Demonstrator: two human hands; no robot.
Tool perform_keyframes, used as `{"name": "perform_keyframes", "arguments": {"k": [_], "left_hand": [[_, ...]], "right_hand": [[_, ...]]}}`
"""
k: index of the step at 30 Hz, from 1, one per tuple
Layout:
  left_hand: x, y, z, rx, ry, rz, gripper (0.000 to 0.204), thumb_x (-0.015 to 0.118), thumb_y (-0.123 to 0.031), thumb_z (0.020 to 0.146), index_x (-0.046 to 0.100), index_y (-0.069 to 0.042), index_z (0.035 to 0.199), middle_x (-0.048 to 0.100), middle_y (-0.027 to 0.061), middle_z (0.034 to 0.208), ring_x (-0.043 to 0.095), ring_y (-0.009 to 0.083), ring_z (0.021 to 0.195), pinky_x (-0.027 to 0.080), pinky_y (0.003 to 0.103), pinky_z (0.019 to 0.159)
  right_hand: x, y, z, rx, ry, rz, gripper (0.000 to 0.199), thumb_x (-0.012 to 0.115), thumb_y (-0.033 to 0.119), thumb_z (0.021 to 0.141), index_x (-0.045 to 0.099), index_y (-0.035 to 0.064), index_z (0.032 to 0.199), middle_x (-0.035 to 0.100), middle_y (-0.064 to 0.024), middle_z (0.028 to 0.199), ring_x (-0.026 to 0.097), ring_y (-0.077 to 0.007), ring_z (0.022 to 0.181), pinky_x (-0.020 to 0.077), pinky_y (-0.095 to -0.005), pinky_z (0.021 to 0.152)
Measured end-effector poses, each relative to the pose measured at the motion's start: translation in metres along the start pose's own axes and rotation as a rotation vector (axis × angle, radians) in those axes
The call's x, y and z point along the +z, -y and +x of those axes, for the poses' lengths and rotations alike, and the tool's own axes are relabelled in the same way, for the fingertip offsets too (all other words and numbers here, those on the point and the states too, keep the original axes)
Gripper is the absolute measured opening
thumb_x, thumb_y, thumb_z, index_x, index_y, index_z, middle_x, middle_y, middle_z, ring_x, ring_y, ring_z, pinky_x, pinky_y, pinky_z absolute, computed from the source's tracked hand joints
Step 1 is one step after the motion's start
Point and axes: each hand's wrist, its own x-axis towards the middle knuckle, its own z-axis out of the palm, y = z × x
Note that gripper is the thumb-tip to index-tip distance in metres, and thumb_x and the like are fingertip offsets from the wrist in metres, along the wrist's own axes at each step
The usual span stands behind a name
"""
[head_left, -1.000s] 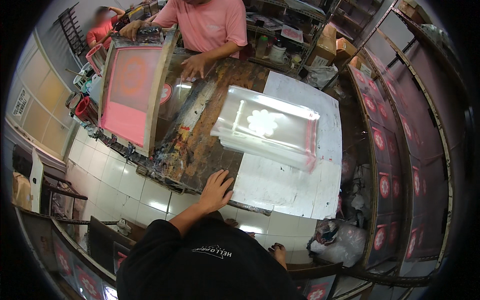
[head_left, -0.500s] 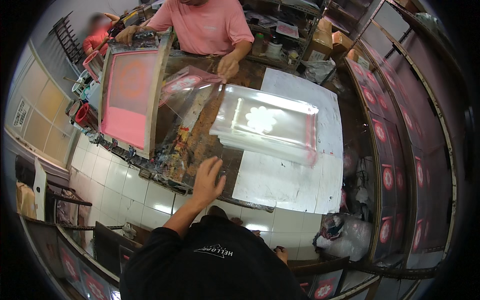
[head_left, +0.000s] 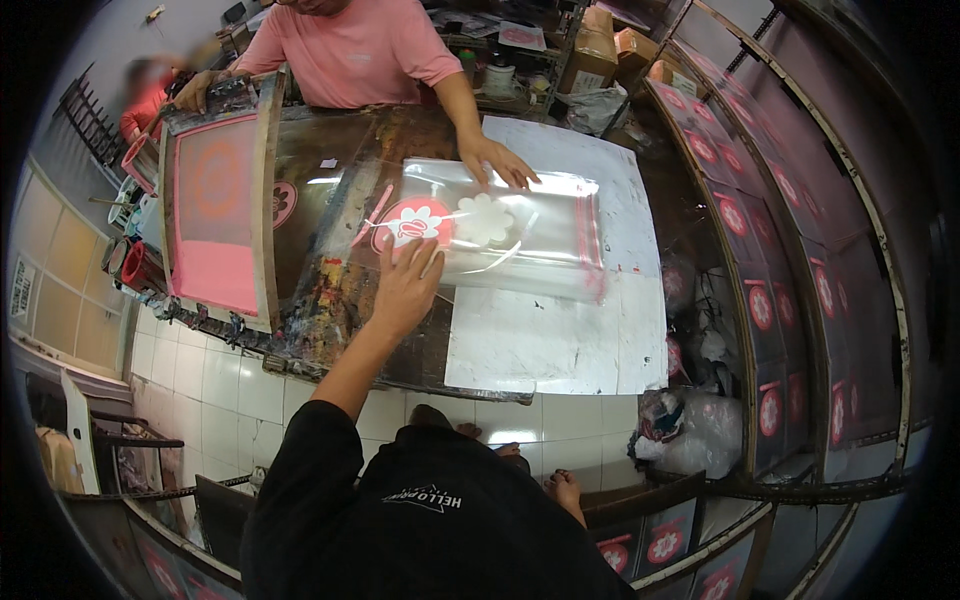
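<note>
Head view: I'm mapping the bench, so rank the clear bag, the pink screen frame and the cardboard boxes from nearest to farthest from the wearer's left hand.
1. Clear bag, under the left hand.
2. Screen frame, to its left.
3. Cardboard boxes, far right, behind the bench.

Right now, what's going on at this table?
A screen-printing bench. The person's left hand lies flat on a clear plastic bag that carries a pink round print. Across the table, a co-worker's hand presses the bag's far edge, and their other hand holds the raised printing screen. The bag rests partly on a white board. The person's right hand is out of view.
</note>
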Motion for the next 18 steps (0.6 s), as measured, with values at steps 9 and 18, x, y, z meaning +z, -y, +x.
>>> {"name": "perform_keyframes", "arguments": {"k": [9, 18], "left_hand": [[-0.032, -0.156, 0.004, 0.195, 0.221, -0.29, 0.038, 0.058, -0.016, 0.081, 0.063, 0.003, 0.114, 0.055, 0.009, 0.097, 0.053, 0.0244, 0.096, 0.039, 0.047, 0.096], [-0.044, -0.24, 0.005, 0.43, 0.372, -0.496, 0.048, 0.06, -0.02, 0.081, 0.06, 0.007, 0.12, 0.056, 0.0112, 0.1, 0.052, 0.0263, 0.099, 0.039, 0.045, 0.094]], "right_hand": [[0.065, 0.198, -0.152, -0.455, 0.71, 0.124, 0.049, 0.063, 0.018, 0.098, 0.045, -0.0007, 0.139, 0.055, -0.0136, 0.134, 0.058, -0.0247, 0.121, 0.047, -0.0366, 0.1], [0.096, 0.241, -0.158, -0.843, 0.205, 0.148, 0.071, 0.06, 0.023, 0.098, 0.023, -0.0007, 0.154, 0.029, -0.0172, 0.158, 0.039, -0.0287, 0.139, 0.0369, -0.0378, 0.11]]}}
